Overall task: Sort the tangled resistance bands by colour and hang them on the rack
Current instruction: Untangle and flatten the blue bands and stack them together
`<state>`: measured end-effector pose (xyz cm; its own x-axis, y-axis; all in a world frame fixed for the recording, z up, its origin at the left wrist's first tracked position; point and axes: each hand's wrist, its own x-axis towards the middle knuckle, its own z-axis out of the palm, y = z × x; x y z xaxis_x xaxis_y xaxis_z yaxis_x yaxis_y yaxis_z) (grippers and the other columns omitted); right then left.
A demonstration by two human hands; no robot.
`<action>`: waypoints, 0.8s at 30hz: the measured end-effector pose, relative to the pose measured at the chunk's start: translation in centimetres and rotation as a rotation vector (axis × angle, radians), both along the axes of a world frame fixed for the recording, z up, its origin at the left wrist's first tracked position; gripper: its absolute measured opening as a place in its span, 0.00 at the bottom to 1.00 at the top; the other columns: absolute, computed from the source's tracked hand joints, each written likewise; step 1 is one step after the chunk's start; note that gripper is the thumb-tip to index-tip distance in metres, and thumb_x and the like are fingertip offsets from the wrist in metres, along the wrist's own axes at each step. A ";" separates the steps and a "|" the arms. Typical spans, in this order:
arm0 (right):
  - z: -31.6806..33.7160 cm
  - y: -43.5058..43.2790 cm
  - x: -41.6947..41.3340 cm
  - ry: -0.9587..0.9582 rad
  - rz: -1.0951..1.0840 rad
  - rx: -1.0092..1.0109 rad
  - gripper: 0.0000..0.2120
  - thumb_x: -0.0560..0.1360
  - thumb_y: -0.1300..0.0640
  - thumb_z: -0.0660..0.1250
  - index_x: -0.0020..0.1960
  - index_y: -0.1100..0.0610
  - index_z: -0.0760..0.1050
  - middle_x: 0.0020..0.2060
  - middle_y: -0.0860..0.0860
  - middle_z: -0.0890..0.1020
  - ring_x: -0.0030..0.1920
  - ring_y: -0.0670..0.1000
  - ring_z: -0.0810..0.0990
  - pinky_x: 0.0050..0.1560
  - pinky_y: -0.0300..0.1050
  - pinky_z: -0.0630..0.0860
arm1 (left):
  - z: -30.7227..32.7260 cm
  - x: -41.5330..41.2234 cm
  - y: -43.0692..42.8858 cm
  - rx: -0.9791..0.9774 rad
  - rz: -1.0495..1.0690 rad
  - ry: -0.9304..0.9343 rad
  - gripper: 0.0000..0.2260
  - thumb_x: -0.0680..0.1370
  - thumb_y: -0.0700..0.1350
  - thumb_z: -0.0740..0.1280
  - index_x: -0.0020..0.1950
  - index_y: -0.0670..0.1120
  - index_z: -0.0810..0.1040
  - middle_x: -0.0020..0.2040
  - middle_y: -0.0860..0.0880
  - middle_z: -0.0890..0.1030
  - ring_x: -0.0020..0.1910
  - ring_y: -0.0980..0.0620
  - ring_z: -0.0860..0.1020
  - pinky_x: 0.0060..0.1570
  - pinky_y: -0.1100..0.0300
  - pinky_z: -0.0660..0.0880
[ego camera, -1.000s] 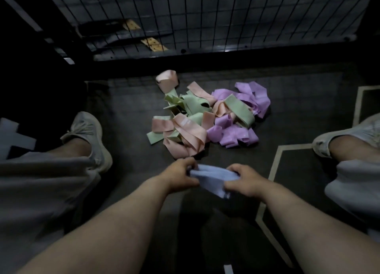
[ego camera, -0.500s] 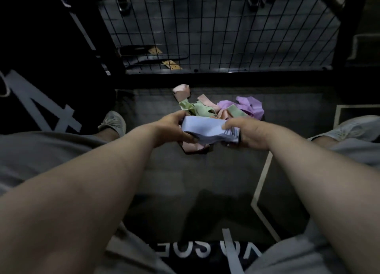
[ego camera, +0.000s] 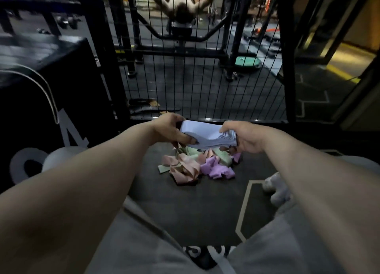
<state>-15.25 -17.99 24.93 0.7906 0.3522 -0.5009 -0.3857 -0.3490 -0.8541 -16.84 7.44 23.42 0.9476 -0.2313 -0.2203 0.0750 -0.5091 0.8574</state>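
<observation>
Lifted the blue bands (ego camera: 205, 134) from the near side of the pile (ego camera: 189, 168) to above it; brought left hand (ego camera: 170, 129) and right hand (ego camera: 243, 138) up too; now covering the pile's far edge.

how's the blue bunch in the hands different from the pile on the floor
The blue bands are one colour; the pile mixes pink, green and purple.
The blue bands are held up, the left hand gripping one end and the right hand the other; the pile lies on the floor.
The blue bands are stacked flat and aligned; the pile is crumpled and tangled.
Both are flat pastel bands.
</observation>
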 end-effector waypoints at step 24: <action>-4.2 0.7 8.3 0.154 0.053 0.013 0.12 0.74 0.55 0.67 0.55 0.59 0.73 0.41 0.56 0.80 0.32 0.50 0.78 0.29 0.39 0.72 | -1.2 5.3 0.6 -0.094 0.001 0.310 0.28 0.73 0.29 0.73 0.67 0.44 0.66 0.56 0.34 0.79 0.44 0.38 0.82 0.38 0.52 0.82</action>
